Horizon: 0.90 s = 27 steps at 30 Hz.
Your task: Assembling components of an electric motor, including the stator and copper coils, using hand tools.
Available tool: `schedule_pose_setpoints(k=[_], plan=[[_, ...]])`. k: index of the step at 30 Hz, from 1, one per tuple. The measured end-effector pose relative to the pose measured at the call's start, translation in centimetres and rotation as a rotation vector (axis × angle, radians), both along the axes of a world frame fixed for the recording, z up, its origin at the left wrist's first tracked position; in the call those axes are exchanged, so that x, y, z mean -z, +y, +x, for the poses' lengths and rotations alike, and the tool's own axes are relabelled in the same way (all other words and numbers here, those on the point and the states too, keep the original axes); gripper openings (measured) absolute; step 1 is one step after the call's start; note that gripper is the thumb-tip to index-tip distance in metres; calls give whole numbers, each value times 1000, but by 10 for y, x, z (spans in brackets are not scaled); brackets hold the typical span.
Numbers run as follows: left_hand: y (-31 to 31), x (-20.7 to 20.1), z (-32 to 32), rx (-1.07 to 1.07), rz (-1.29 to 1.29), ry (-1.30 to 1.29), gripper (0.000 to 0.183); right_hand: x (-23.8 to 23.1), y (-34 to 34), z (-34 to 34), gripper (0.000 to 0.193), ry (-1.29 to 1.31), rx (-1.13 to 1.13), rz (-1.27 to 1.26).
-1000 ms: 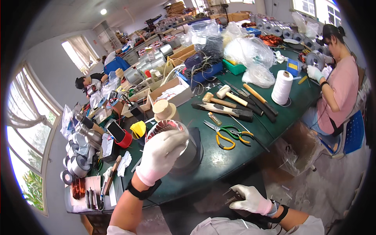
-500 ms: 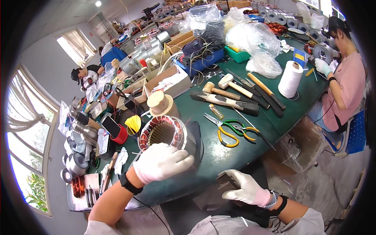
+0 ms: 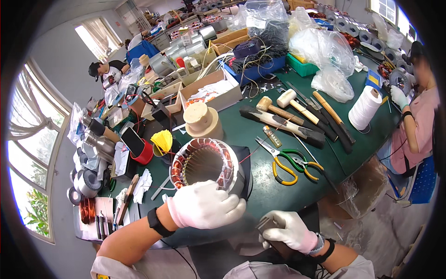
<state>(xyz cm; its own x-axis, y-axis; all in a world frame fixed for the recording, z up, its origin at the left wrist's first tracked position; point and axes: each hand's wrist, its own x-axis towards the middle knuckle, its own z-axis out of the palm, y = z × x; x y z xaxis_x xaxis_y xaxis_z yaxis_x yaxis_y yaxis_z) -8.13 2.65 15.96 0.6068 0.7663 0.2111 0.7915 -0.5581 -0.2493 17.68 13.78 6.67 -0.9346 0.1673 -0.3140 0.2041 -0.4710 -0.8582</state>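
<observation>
Left hand [image 3: 206, 204], white-gloved: fingers curled, knuckles to the right, over the near rim of the wound stator [image 3: 197, 165]. Whether anything is pinched in this grip, or whether it presses the rim, cannot tell; the palm side is hidden. Right hand [image 3: 288, 230], also gloved: grip closed around a dark flat piece [image 3: 268, 225], thumb and fingers on opposite faces, low at the desk's near edge.

Key relation: stator stands on the desk [image 3: 260, 190] just beyond the left hand, bore opening upward, long axis roughly upright. Left hand is the nearer; right hand lies apart, toward the wearer and to the right. Left knuckles sit between the right hand and the near rim, so access looks freer from the right side, judging by this view.

Surroundings: stepped wooden block [image 3: 203, 123] close behind the stator; cup of yellow strips [image 3: 161, 142] to its far left; red wire [image 3: 254, 152] trailing off to the right. Further right, shears [image 3: 275, 153] and pliers [image 3: 301, 162], with mallets [image 3: 286, 98] behind. White thread cone [image 3: 365, 109] near the seated co-worker [image 3: 420, 107].
</observation>
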Motion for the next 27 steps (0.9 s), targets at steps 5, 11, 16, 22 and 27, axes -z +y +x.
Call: schedule_pose_setpoints(k=[5,11,16,22,27], plan=[[-3,-1,-3,-3,-19,10,34,-9,1,-25,26,110,-7,22],[7,3,-2,58,15,-35,32,-1,3,0,31,-20,-56,-3],[2,0,-2,18,-6,-34,31,-9,-2,-34,28,85,-11,-10],[7,-4,2,10,-63,44,30,4,-14,-14,36,282,215,619],[6,-2,1,19,-73,27,30,8,-10,-19,29,349,283,1240]])
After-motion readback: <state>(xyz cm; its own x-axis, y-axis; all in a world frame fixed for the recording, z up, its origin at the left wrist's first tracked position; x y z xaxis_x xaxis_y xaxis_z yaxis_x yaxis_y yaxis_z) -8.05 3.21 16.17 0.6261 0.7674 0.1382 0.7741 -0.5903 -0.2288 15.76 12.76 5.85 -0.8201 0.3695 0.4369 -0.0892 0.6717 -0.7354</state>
